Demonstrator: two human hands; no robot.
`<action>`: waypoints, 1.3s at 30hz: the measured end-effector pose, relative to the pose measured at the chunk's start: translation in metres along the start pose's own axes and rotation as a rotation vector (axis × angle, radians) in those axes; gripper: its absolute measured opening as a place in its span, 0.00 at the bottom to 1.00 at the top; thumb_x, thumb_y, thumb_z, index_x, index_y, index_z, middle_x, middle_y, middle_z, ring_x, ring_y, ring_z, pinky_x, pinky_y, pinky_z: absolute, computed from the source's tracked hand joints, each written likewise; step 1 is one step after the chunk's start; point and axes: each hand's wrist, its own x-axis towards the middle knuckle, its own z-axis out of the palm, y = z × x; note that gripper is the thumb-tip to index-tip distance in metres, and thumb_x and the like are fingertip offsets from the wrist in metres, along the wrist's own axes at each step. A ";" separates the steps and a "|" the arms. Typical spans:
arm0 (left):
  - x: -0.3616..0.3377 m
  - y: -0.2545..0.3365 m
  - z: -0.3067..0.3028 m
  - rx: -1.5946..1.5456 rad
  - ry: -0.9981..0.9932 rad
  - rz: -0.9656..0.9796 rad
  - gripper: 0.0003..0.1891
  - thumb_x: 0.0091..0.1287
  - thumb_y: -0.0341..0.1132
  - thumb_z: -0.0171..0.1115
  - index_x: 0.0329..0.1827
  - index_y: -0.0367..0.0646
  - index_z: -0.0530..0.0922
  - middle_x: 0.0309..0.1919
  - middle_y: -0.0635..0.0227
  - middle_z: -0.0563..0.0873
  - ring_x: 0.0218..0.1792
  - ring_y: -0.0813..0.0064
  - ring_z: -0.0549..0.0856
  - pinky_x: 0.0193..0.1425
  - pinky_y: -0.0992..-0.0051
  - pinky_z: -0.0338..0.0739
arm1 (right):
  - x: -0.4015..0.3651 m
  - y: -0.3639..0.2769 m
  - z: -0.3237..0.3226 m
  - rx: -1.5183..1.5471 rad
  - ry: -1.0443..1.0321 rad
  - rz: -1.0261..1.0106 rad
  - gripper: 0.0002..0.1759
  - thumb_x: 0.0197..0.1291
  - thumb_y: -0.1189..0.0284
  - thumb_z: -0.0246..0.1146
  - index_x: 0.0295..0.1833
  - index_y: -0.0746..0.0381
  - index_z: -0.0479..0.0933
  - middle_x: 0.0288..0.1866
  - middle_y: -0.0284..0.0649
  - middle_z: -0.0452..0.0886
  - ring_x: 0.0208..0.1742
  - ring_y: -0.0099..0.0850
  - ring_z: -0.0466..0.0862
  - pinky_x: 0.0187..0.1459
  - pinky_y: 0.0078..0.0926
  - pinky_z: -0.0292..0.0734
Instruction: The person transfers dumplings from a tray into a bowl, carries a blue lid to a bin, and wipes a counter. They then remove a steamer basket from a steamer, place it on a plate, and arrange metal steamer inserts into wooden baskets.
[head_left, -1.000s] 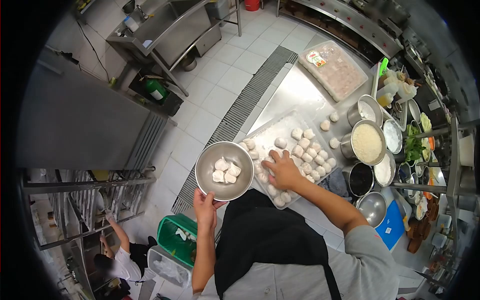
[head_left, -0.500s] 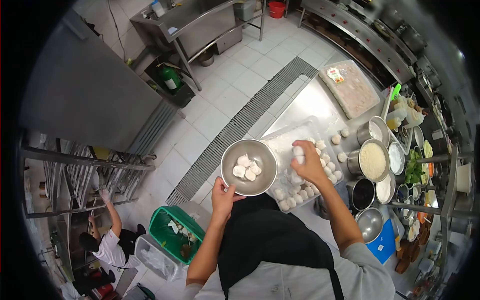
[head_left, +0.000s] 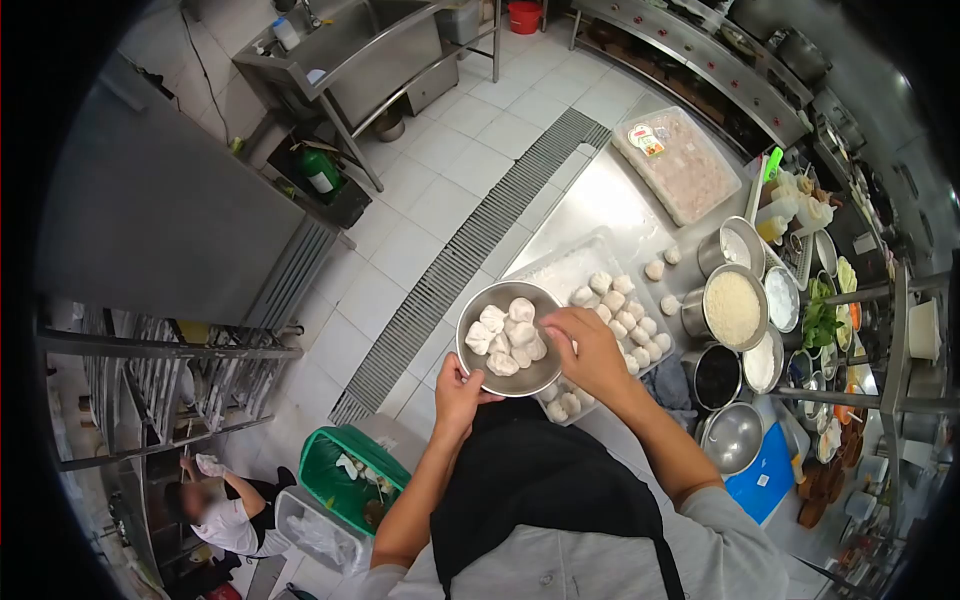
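Note:
My left hand (head_left: 462, 400) grips the near-left rim of a metal mixing bowl (head_left: 470, 362), thumb over the edge. Several white, flour-dusted balls (head_left: 508, 335) lie in the bowl. At the bowl's right side is my right hand (head_left: 588, 350), its fingers bent towards the rim and the thumb apart from them, with nothing visible in its grasp. Behind and below it is a clear plastic tray (head_left: 548, 268) holding rows of similar pale balls (head_left: 625, 318). The right hand and the bowl hide part of this tray.
Loose balls (head_left: 655, 270) lie on the steel table (head_left: 575, 215). A lidded plastic container (head_left: 680, 165) stands farther back. To the right are a pot of pale crumbs (head_left: 733, 307) and an empty metal bowl (head_left: 733, 440). A green-lined bin (head_left: 325, 470) and another person (head_left: 225, 515) are at lower left.
My right hand has moved left from the tray to the bowl and let go of the balls it held. More balls lie in the bowl. The view has shifted slightly.

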 end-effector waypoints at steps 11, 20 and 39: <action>-0.014 0.021 -0.061 -0.067 0.262 0.124 0.11 0.68 0.22 0.52 0.53 0.37 0.69 0.45 0.57 0.82 0.34 0.65 0.90 0.30 0.70 0.92 | -0.017 0.046 0.033 -0.398 -0.367 -0.040 0.31 0.53 0.72 0.68 0.66 0.55 0.73 0.72 0.52 0.67 0.63 0.56 0.73 0.62 0.50 0.72; -0.033 0.035 -0.085 -0.059 0.353 0.152 0.12 0.68 0.22 0.51 0.53 0.39 0.68 0.44 0.59 0.82 0.32 0.67 0.90 0.32 0.69 0.91 | 0.020 0.073 0.103 -0.151 -0.270 0.025 0.37 0.49 0.76 0.64 0.70 0.51 0.69 0.74 0.52 0.61 0.60 0.56 0.74 0.57 0.51 0.77; 0.002 0.012 -0.039 -0.027 0.166 0.103 0.10 0.69 0.22 0.51 0.51 0.36 0.68 0.45 0.55 0.83 0.36 0.66 0.90 0.34 0.69 0.92 | 0.005 0.066 0.032 -0.099 0.094 0.115 0.22 0.61 0.78 0.62 0.61 0.63 0.71 0.57 0.59 0.71 0.62 0.56 0.72 0.61 0.46 0.71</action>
